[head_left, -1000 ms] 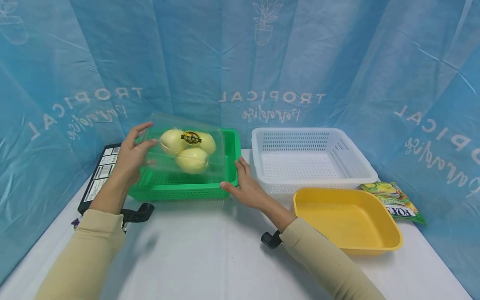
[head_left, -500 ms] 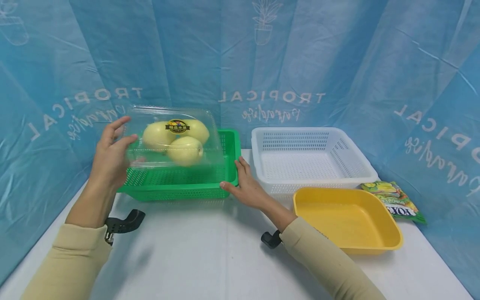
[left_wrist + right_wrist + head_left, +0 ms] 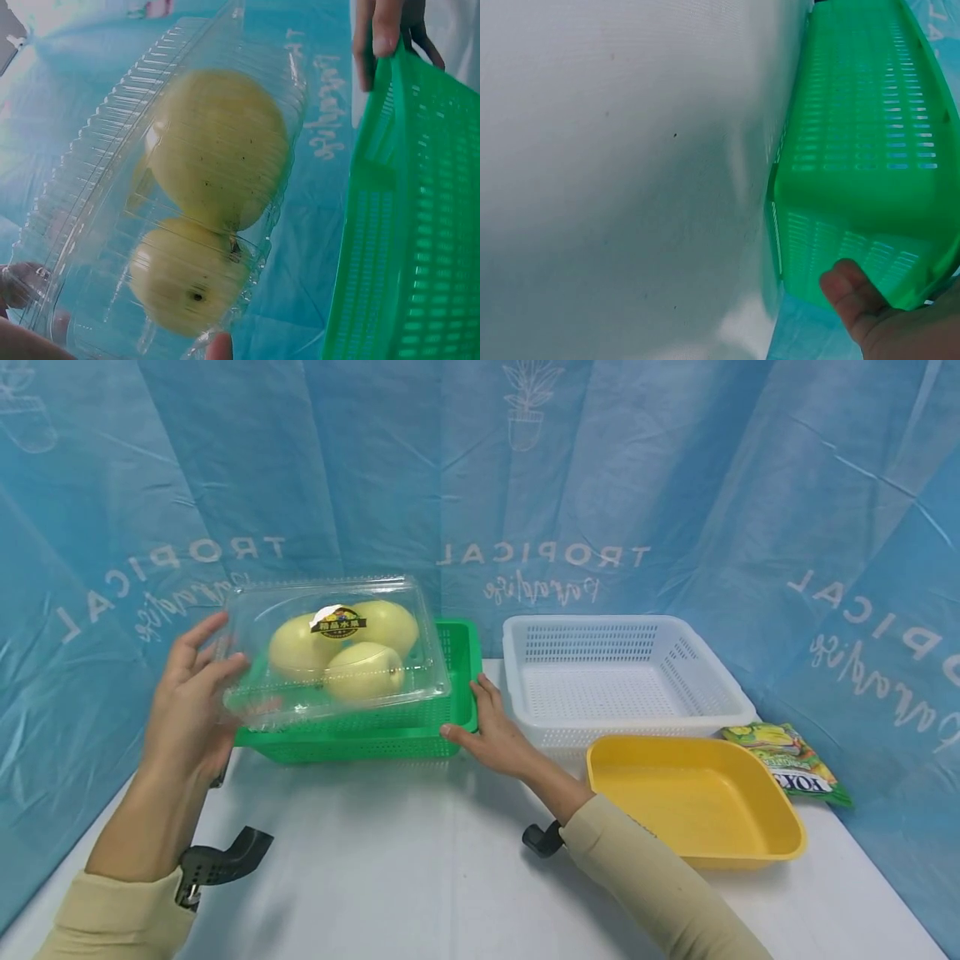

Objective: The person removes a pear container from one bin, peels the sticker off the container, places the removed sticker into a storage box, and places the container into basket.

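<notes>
In the head view, my left hand (image 3: 187, 693) grips the left end of a clear plastic clamshell box (image 3: 431, 672) holding several pale yellow fruits (image 3: 365, 671). A black and gold label (image 3: 339, 623) is stuck on its lid. The box is tilted, above the green basket (image 3: 352, 748). In the left wrist view, the fruits (image 3: 217, 150) show through the ribbed plastic, and the thumb and fingers lie along the box's lower end. My right hand (image 3: 498, 737) holds the basket's right rim, fingers over the edge; the thumb (image 3: 849, 292) lies by its end wall.
Right of the green basket stands a white perforated basket (image 3: 592, 693). In front of it is a yellow tray (image 3: 690, 802), with a green and yellow snack packet (image 3: 795, 764) beside them. A blue printed curtain (image 3: 480, 485) encloses the white table (image 3: 375, 860) at the back and sides.
My left hand has drawn the clamshell box leftward and towards me, and the box's tilt has changed. The green basket's left end has shifted or become more visible. The right hand has stayed put.
</notes>
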The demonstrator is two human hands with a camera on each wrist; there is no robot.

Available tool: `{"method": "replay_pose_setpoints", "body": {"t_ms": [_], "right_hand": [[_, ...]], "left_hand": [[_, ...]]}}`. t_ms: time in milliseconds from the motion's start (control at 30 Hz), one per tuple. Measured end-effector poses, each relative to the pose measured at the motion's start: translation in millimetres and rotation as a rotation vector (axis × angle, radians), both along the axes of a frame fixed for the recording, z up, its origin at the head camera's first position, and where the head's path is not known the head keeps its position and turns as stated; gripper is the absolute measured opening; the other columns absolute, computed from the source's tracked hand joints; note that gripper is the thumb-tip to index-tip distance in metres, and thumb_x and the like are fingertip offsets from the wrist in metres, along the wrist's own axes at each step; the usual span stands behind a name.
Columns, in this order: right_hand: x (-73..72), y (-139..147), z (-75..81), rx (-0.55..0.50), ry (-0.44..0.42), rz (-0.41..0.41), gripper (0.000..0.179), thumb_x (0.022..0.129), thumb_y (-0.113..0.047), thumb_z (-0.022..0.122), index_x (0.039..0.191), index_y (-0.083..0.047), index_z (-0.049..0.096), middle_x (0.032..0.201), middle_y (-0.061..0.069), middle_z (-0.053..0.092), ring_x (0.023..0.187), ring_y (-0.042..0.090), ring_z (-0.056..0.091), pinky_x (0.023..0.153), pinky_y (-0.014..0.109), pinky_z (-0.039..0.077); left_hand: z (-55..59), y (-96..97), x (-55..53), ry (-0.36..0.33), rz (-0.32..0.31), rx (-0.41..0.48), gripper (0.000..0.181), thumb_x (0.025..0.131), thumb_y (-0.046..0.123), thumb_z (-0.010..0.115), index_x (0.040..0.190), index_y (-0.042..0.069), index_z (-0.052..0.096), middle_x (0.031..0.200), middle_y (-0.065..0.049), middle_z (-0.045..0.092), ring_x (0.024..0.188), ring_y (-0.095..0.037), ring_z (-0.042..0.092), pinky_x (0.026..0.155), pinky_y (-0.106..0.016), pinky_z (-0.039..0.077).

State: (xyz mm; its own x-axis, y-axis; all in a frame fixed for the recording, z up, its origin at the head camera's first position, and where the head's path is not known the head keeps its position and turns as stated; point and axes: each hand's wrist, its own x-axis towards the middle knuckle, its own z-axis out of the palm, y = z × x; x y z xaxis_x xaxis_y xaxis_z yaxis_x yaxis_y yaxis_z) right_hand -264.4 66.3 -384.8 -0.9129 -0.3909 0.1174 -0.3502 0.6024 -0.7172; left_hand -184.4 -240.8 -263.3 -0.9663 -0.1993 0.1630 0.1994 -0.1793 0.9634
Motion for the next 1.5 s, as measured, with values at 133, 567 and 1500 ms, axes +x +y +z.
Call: {"method": "replay_pose_setpoints", "body": {"t_ms": [133,567,1500], "right_hand": [[-0.5,0,-0.7,-0.022,-0.004,-0.002,0.090,0.090,-0.050,0.056,0.152,-0.008,0.005,0.160,0.005,-0.007,0.137,0.036,0.034,0.103,0.050,0.041],[-7.7,0,-5.1,-0.148,0.010,0.012,0.089,0.087,-0.035,0.064,0.149,-0.002,0.010,0.157,0.015,-0.002,0.147,0.033,0.007,0.115,0.051,0.024],[-7.3,12,-8.0,-0.206,0.124,0.137,0.105,0.081,-0.054,0.062,0.147,0.007,0.008,0.155,0.025,-0.003,0.144,0.043,0.009,0.113,0.055,0.024]], "left_hand": [[-6.0,-0.5,10.5,0.035,-0.033,0.050,0.055,0.098,0.015,0.048,0.146,0.031,0.029,0.158,0.002,-0.005,0.148,-0.022,0.006,0.062,-0.034,0.057],[-31.3,4.4,49.6,0.070,-0.127,0.099,0.054,0.100,0.008,0.041,0.148,0.027,0.025,0.156,-0.001,-0.007,0.141,-0.025,0.019,0.074,-0.032,0.058],[-102.3,15.4,105.5,-0.088,-0.307,0.017,0.056,0.102,0.007,0.033,0.151,0.026,0.014,0.153,0.002,0.007,0.124,0.001,0.045,0.084,-0.046,0.055]]}}
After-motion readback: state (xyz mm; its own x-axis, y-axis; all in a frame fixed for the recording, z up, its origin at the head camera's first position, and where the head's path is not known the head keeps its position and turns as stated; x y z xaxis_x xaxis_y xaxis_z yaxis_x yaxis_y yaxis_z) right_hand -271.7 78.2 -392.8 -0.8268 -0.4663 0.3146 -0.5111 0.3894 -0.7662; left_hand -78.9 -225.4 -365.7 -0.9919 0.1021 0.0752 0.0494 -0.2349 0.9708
